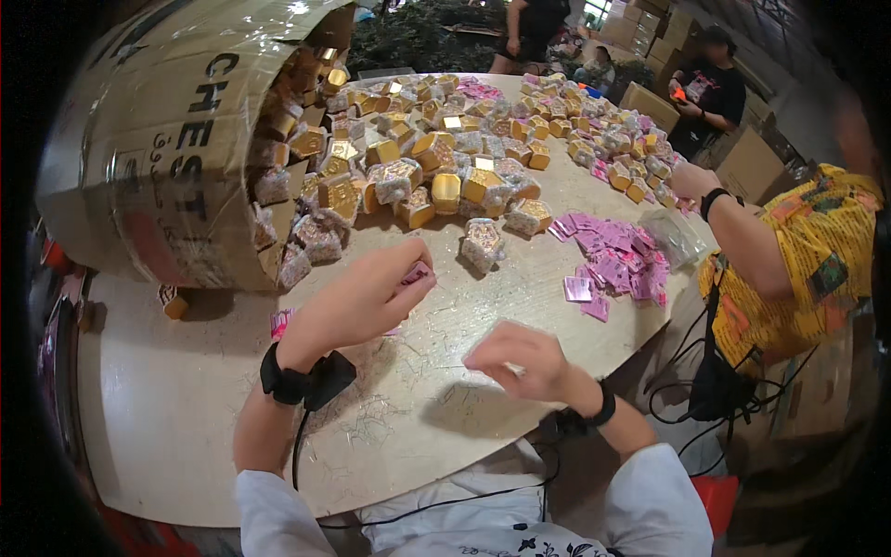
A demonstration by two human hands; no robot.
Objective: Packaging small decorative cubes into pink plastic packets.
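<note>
My left hand [357,292] is closed over the table, with a small pink card [418,273] between thumb and fingers. To its right, nearer to me, my right hand [524,362] is raised with its fingers pinched together; whatever they may hold is too small to make out. Under and beside my left wrist lies another pink card [281,323]. Just beyond my hands sits a gold, many-sided little box with a glittery top [483,245]. Thin clear strands [371,422] are scattered on the tabletop in front of me.
A large cardboard carton [176,158] lies on its side at the left, spilling gold boxes. A heap of them [436,153] covers the table's far part. Pink cards [613,260] are piled at right beside a clear plastic bag [676,237]. A person in a yellow shirt [798,251] works there.
</note>
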